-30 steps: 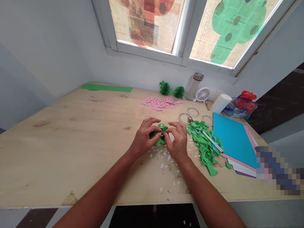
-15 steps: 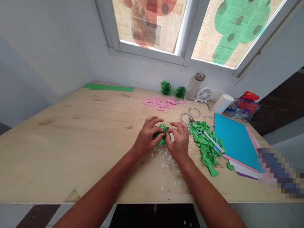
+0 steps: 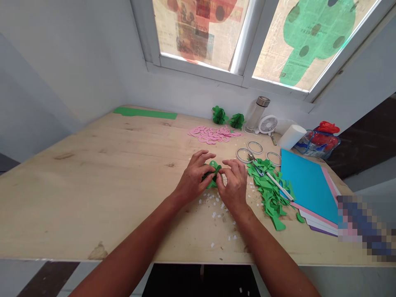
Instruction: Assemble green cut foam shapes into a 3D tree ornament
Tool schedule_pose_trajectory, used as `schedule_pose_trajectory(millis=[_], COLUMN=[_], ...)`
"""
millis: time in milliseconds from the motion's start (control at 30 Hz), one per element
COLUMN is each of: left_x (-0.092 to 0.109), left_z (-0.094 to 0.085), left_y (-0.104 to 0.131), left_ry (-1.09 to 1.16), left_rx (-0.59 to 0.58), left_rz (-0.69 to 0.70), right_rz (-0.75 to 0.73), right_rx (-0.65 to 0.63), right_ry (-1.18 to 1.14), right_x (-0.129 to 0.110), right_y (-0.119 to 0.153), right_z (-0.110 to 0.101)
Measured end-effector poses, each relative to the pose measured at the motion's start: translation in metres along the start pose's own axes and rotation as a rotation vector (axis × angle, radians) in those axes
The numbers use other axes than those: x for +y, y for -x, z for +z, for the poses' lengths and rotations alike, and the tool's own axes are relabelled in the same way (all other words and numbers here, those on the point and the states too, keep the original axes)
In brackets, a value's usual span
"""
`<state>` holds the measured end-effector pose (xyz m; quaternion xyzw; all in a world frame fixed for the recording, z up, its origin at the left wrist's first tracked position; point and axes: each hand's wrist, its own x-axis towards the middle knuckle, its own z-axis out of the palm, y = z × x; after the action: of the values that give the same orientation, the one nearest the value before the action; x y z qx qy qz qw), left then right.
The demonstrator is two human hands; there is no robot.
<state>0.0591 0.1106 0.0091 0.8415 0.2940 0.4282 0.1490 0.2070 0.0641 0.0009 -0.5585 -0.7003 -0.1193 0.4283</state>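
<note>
Between my two hands, low over the wooden table, is a green paper piece [image 3: 213,169] with folded layers and a small white patch on its upper part. My left hand [image 3: 195,175] grips its left side with thumb and forefinger. On the right side, my right hand [image 3: 232,181] pinches the upright layers, other fingers raised. Small white scraps [image 3: 214,215] lie scattered on the table below the hands. To the right, green paper offcuts [image 3: 272,200] form a heap with scissors [image 3: 255,163] and a white pen [image 3: 280,186] on it.
Pink offcuts [image 3: 213,134] and two green paper balls [image 3: 219,115] lie farther back. Rolls of tape [image 3: 254,147], a glass bottle [image 3: 256,115], a small fan [image 3: 267,124], a white roll [image 3: 292,137] and blue paper [image 3: 309,183] are at the right. A green strip [image 3: 145,112] lies back left.
The whole view has shifted slightly. The fingers still hold the green paper, and its upright layers between the fingertips look slightly more closed together.
</note>
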Motion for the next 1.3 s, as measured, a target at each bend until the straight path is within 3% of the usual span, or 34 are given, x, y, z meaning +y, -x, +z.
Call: schedule_pose_trajectory(millis=[467,1100,1300], left_x=[0.0025,0.0066,0.0062], left_z=[-0.0001,0.0031,0.0028], left_y=[-0.0004,0.001,0.0008], left_ry=[0.025,-0.094,-0.035], left_rx=[0.034,0.012,0.061], left_rz=[-0.042,0.046,-0.006], right_rz=[0.034,-0.015,0.004], right_rx=[0.007,0.018,0.032], right_ry=[-0.01,0.079,0.05], right_x=[-0.0011,-0.0041,-0.0017], right_y=[-0.0009,0.0001,-0.0015], right_z=[-0.0011,0.0026,0.0023])
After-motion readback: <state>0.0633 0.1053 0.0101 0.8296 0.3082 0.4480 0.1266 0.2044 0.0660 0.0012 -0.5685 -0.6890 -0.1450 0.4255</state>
